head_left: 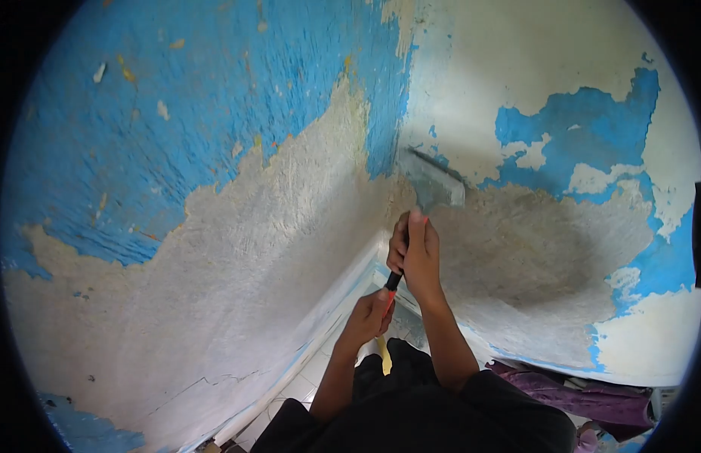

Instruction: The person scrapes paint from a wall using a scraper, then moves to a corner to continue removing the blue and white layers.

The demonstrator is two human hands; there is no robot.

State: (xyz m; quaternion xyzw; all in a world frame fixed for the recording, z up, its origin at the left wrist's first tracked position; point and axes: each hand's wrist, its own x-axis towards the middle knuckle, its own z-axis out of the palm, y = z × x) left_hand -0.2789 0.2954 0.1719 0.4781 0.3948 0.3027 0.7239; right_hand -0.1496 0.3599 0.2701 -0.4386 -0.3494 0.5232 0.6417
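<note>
A metal scraper with a wide grey blade is pressed against the right wall near the room's corner, at the edge of a blue paint patch. Its black and orange handle runs down toward me. My right hand grips the handle just below the blade, index finger stretched along it. My left hand holds the lower end of the handle. Both forearms reach up from the bottom of the view.
Two walls meet in a corner, both with peeling blue paint and large bare grey plaster areas. A white skirting runs along the floor. Purple cloth lies at the bottom right. My dark-clothed knees fill the bottom.
</note>
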